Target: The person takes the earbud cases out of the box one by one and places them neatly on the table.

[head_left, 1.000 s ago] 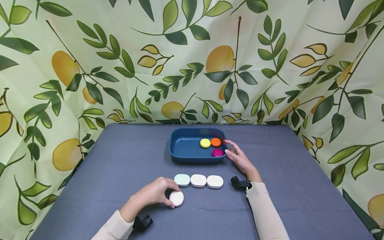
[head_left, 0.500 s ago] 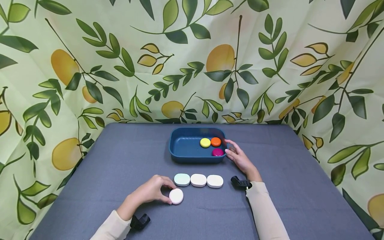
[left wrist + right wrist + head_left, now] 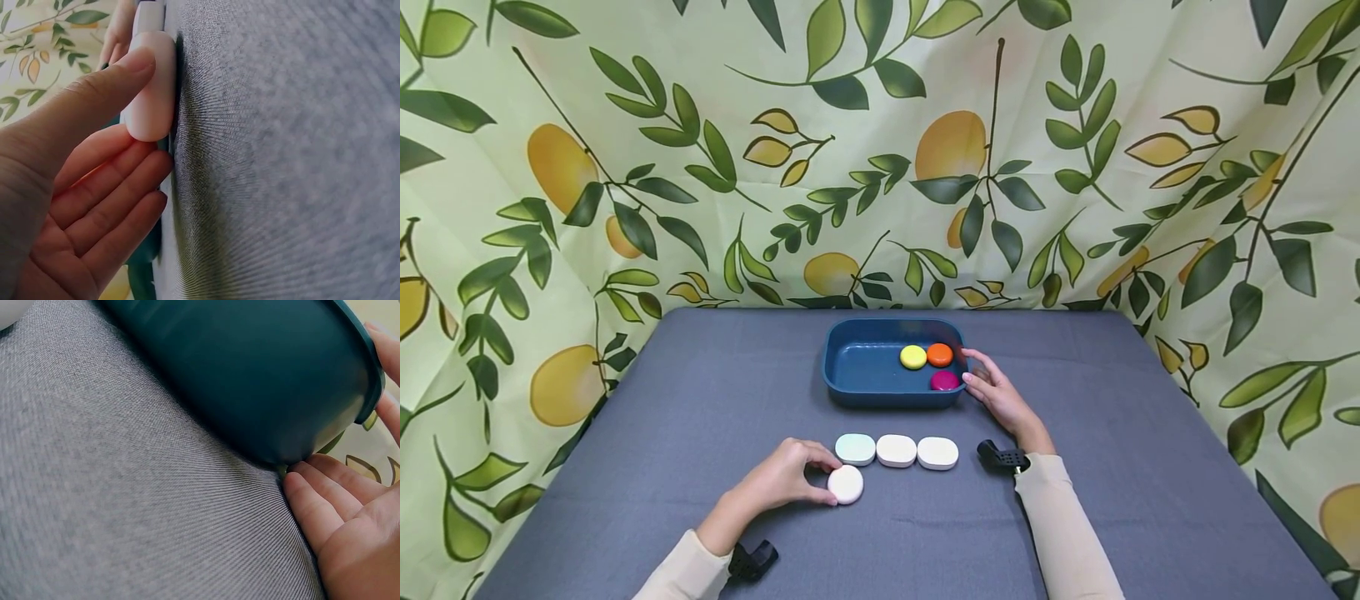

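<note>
One blue tray (image 3: 891,400), one pinched white disc (image 3: 846,484)

Patterned fabric (image 3: 850,200) with green leaves and orange fruit fills the upper half of the head view and runs down both sides. Below it spreads a grey table (image 3: 730,392). The tray rests near the frame's centre, at the table's far part.

At the tray's right end, the right hand (image 3: 1000,396) touches the outside with fingers extended and spread; the right wrist view shows lower fingertips beside its base. At lower centre-left, the left hand (image 3: 786,475) pinches the white disc between thumb and fingers. Whether the disc touches the cloth, I cannot tell. A black device (image 3: 754,562) sits at the left wrist, another black unit (image 3: 1002,455) at the right.

Just above the disc and to its right, a row of ovals lies below the tray: mint oval (image 3: 855,450), middle white oval (image 3: 896,451), right white oval (image 3: 937,454).

Inside the tray's right half are yellow (image 3: 913,357), orange (image 3: 939,355) and magenta (image 3: 944,381) discs, the magenta nearest the front.
</note>
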